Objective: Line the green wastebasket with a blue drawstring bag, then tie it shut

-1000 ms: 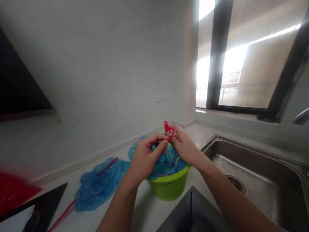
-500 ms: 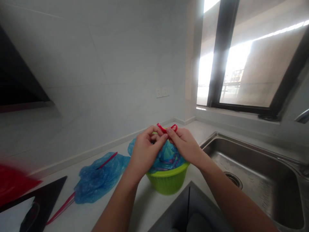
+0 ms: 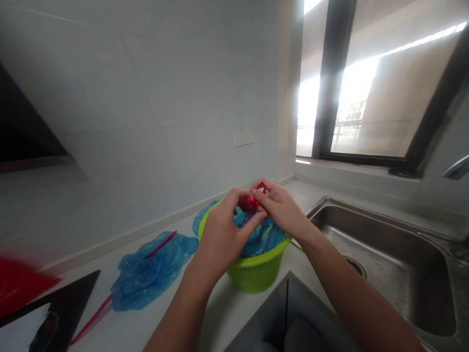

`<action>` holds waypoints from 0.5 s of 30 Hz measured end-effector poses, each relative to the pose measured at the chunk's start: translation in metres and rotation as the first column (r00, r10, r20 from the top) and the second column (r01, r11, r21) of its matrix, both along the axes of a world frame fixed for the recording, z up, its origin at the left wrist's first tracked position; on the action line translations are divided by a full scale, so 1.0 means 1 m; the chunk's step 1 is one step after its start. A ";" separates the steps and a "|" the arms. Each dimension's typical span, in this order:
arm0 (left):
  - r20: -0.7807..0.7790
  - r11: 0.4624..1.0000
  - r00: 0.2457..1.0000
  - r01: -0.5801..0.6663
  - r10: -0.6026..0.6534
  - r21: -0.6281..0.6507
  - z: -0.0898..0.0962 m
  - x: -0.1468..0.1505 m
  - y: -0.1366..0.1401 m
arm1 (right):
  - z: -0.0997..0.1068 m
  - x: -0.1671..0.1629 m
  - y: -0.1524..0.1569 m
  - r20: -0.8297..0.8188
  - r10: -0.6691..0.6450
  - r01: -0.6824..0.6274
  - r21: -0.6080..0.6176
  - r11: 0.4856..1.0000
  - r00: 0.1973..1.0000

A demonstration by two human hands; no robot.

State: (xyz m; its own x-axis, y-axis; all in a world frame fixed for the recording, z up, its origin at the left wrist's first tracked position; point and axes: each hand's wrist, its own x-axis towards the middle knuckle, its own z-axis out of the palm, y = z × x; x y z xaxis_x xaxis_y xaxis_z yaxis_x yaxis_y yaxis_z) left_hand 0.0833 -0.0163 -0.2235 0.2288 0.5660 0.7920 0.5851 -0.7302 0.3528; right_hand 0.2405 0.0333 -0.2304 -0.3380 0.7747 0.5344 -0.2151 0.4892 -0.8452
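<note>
Right above the green basket (image 3: 252,271), both hands meet on a red drawstring (image 3: 252,201), thin, glossy and bunched into a small knot or loop. Left hand (image 3: 223,237) pinches it from 8 o'clock, right hand (image 3: 281,209) from 3 o'clock, fingertips pressed together. One blue bin bag (image 3: 261,238) lines the basket; a second blue bag (image 3: 146,271) lies flat on the counter (image 3: 154,325) at 9 o'clock, its red ties trailing. One steel sink (image 3: 381,259) sits at 3 o'clock
</note>
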 end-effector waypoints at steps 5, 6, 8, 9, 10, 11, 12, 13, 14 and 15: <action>-0.066 0.999 0.998 0.005 -0.007 -0.036 0.000 0.000 0.001 | -0.003 0.001 0.000 0.018 0.111 -0.111 0.018 0.994 0.994; -0.075 0.999 0.997 0.016 -0.019 -0.044 0.001 -0.001 0.001 | -0.003 0.001 0.000 0.019 0.122 -0.123 0.025 0.992 0.992; -0.076 0.997 0.996 0.036 -0.041 -0.068 0.001 -0.002 0.001 | -0.003 0.003 -0.001 0.014 0.142 -0.142 0.032 0.989 0.990; -0.061 0.996 0.997 0.044 -0.049 -0.083 0.001 -0.003 0.001 | -0.003 0.003 -0.002 0.011 0.147 -0.147 0.026 0.989 0.989; -0.043 0.994 0.997 0.052 -0.057 -0.100 0.001 -0.003 0.001 | -0.003 0.004 -0.002 0.009 0.149 -0.149 0.015 0.989 0.989; -0.021 0.992 0.998 0.058 -0.061 -0.116 0.001 -0.003 0.001 | -0.003 0.004 -0.002 0.006 0.150 -0.150 0.000 0.989 0.989; 0.003 0.990 0.998 0.061 -0.061 -0.125 0.000 -0.003 0.002 | -0.004 0.003 -0.002 0.003 0.151 -0.151 -0.018 0.988 0.988; 0.024 0.990 0.998 0.061 -0.058 -0.128 0.000 -0.003 0.002 | -0.004 0.002 -0.002 -0.002 0.154 -0.154 -0.036 0.987 0.988; 0.040 0.991 0.998 0.055 -0.050 -0.125 -0.001 -0.002 0.003 | -0.005 0.001 -0.002 -0.010 0.159 -0.159 -0.053 0.986 0.987; 0.052 0.992 0.998 0.044 -0.038 -0.116 -0.002 -0.002 0.004 | -0.006 0.000 -0.001 -0.019 0.165 -0.165 -0.068 0.984 0.986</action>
